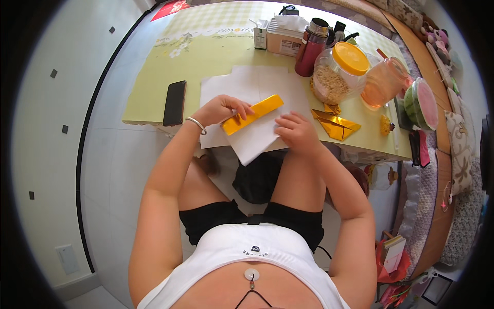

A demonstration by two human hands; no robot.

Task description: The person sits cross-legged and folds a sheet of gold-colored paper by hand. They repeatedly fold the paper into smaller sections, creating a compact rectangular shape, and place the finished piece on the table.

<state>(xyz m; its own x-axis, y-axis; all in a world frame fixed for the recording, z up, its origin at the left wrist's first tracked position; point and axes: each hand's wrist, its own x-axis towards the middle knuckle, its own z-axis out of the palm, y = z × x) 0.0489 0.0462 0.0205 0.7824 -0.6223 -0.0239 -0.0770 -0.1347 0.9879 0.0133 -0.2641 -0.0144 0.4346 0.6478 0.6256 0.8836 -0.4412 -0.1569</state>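
A folded strip of shiny gold paper (262, 107) lies slanted over white sheets of paper (257, 141) at the table's near edge. My left hand (226, 109), with a bracelet on its wrist, has its bent fingers closed on the strip's upper edge, toward its left end. Just right of the strip, my right hand (298, 133) rests on the paper, fingers a little apart and holding nothing. Folded gold paper pieces (337, 125) lie on the table to the right of that hand. One corner of the white paper hangs over the table edge.
A black phone (175, 103) lies left of the paper. Farther back stand a tissue box (285, 38), a small carton (260, 35), a red thermos (311, 49), a yellow-lidded jar (334, 80) and a jug of pinkish liquid (380, 85). A cut watermelon (422, 105) sits at the right edge.
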